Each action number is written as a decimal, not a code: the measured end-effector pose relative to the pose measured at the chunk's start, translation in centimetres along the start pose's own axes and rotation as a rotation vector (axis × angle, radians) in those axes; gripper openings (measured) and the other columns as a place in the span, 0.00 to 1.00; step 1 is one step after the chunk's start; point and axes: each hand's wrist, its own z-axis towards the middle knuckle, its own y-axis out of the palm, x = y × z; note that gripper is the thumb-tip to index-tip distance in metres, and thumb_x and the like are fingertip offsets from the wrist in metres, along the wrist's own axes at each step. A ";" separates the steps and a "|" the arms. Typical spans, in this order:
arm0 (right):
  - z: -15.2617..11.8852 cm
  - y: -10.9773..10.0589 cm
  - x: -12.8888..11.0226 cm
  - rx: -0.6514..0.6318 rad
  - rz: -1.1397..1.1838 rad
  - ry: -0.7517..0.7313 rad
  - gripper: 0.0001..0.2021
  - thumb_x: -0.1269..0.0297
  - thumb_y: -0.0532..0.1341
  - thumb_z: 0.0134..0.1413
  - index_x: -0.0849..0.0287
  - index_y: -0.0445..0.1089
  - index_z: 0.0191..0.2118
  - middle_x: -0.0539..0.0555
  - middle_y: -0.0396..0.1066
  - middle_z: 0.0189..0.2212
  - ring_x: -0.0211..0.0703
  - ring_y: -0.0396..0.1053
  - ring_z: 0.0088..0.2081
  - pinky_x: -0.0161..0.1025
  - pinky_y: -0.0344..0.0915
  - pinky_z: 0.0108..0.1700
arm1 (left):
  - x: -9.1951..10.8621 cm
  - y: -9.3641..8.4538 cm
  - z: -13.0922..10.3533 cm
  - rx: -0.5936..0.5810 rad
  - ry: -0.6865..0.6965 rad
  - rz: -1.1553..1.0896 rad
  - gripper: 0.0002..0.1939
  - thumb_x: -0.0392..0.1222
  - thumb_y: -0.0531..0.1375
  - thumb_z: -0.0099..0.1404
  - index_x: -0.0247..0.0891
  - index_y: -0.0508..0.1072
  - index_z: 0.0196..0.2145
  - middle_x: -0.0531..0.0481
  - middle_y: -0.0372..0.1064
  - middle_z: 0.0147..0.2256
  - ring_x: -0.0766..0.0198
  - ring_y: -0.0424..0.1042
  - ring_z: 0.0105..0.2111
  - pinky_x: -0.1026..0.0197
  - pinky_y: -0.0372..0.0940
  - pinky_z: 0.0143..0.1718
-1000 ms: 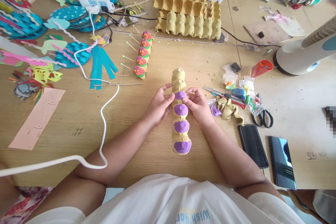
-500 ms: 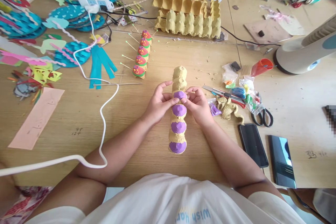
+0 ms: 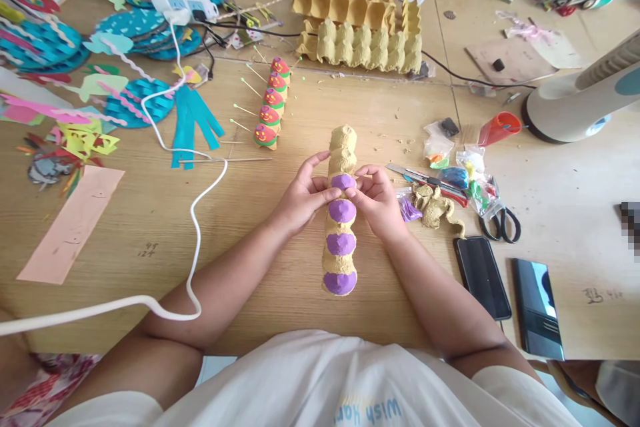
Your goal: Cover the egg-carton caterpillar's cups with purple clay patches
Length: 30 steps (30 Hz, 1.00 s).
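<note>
An egg-carton strip point(image 3: 341, 260) stands lengthwise in front of me, its nearer bumps covered in purple clay and its far ones bare. My left hand point(image 3: 306, 200) grips its left edge, with the thumb by a purple bump. On the opposite edge, my right hand point(image 3: 375, 203) pinches the strip at the same height. Both thumbs nearly meet over it. Beyond and to the left lies a finished-looking red and green caterpillar strip point(image 3: 270, 107) with pins. A bag of purple clay point(image 3: 410, 205) rests right of my right hand.
Egg cartons point(image 3: 367, 43) lie at the back. Right are a utility knife point(image 3: 430, 181), scissors point(image 3: 500, 223), clay bags, two phones point(image 3: 483, 277) and a red cup point(image 3: 500, 127). A white cable point(image 3: 197, 227) crosses the left side near paper crafts and a pink strip point(image 3: 73, 223).
</note>
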 end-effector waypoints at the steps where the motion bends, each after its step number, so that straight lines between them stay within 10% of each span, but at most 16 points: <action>1: 0.0 0.0 0.0 0.007 -0.008 0.000 0.24 0.52 0.76 0.50 0.50 0.64 0.44 0.43 0.66 0.26 0.37 0.65 0.27 0.37 0.64 0.32 | 0.0 0.0 0.0 -0.003 -0.013 -0.014 0.47 0.43 0.77 0.54 0.47 0.58 0.66 0.53 0.81 0.36 0.63 0.81 0.34 0.63 0.70 0.37; 30: -0.2 0.2 -0.3 0.019 0.036 0.115 0.27 0.50 0.76 0.48 0.50 0.60 0.43 0.42 0.69 0.26 0.37 0.68 0.28 0.34 0.62 0.31 | -0.6 0.7 -0.5 0.023 0.121 0.136 0.35 0.50 0.72 0.62 0.45 0.62 0.61 0.56 0.78 0.30 0.62 0.79 0.34 0.62 0.69 0.38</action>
